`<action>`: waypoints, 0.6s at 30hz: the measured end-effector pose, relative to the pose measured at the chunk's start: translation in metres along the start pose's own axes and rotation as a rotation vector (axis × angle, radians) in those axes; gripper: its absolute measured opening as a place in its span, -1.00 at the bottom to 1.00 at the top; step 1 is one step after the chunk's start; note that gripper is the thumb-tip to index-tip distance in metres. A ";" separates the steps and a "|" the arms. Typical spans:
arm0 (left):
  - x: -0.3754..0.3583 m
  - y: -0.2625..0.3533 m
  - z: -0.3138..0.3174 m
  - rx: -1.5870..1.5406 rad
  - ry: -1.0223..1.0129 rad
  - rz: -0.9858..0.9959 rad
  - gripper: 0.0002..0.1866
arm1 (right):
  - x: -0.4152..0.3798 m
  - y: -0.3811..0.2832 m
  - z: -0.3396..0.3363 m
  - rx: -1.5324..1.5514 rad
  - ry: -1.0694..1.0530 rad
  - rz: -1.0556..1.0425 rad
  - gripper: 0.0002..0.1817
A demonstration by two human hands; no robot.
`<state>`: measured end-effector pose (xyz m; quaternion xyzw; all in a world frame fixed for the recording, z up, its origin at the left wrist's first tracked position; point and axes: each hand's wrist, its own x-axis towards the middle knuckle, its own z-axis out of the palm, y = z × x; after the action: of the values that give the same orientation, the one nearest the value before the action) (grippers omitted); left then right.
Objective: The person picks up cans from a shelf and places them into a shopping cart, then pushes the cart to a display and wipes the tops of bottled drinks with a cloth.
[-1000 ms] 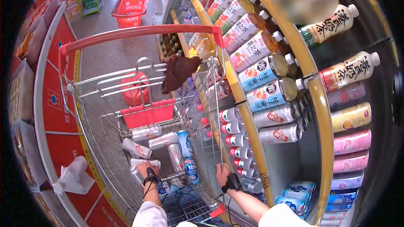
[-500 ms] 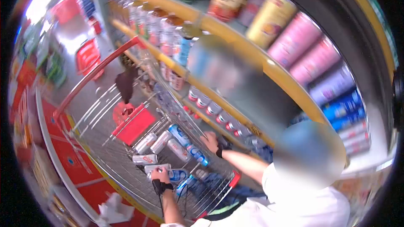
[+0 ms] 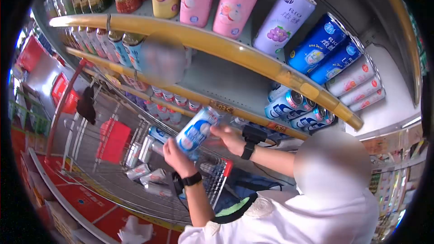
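Observation:
A blue and white drink can (image 3: 197, 129) is raised above the shopping cart, tilted, between my two hands. My left hand (image 3: 180, 159) is closed around its lower left side. My right hand (image 3: 231, 141) is at the right side, its fingers against the can and partly blurred. Below, inside the cart (image 3: 92, 185), lie several silver cans (image 3: 145, 149) and another blue can (image 3: 159, 133). Black bands circle both my wrists.
Shelves with yellow edge rails (image 3: 199, 40) run along the right and back. Pink cans (image 3: 239, 2), a purple can (image 3: 284, 20) and dark blue cans (image 3: 318, 45) stand on the upper shelf. Blue and white cans (image 3: 285, 104) sit lower. A red basket (image 3: 65, 92) is on the floor.
My hands have come up from the cart and together, now with a blue and white can between them. The view has swung toward the shelves.

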<state>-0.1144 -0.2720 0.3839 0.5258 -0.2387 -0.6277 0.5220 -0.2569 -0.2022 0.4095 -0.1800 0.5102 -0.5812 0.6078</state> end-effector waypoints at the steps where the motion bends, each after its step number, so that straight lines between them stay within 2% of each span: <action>1: -0.007 -0.007 0.017 -0.004 -0.017 0.014 -0.76 | -0.002 -0.009 -0.003 0.041 0.076 -0.035 -0.44; 3: -0.018 -0.021 0.046 -0.002 -0.067 0.035 -0.76 | -0.003 -0.029 -0.013 0.044 0.205 -0.096 -0.44; 8: -0.031 -0.033 0.082 0.042 -0.409 0.044 -0.71 | -0.002 -0.083 -0.032 -0.087 0.387 -0.238 -0.46; 10: -0.027 -0.044 0.096 0.062 -0.576 0.133 -0.59 | 0.001 -0.096 -0.038 -0.010 0.469 -0.300 -0.48; 11: -0.014 -0.056 0.098 0.262 -0.640 0.321 -0.43 | 0.000 -0.105 -0.037 -0.020 0.507 -0.358 -0.48; 12: -0.020 -0.039 0.107 0.447 -0.656 0.538 -0.33 | -0.002 -0.110 -0.037 -0.034 0.548 -0.415 -0.48; 15: -0.024 -0.031 0.138 0.557 -0.774 0.793 -0.25 | 0.004 -0.114 -0.048 -0.024 0.566 -0.603 -0.58; 16: -0.025 -0.033 0.150 0.589 -0.790 0.847 -0.22 | 0.006 -0.117 -0.051 -0.039 0.550 -0.652 -0.61; 18: -0.024 -0.043 0.173 0.554 -0.830 0.761 -0.18 | 0.004 -0.117 -0.048 -0.029 0.552 -0.713 -0.70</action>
<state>-0.2912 -0.2785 0.4152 0.2321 -0.7460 -0.4644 0.4171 -0.3587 -0.2178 0.4825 -0.1912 0.5673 -0.7735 0.2082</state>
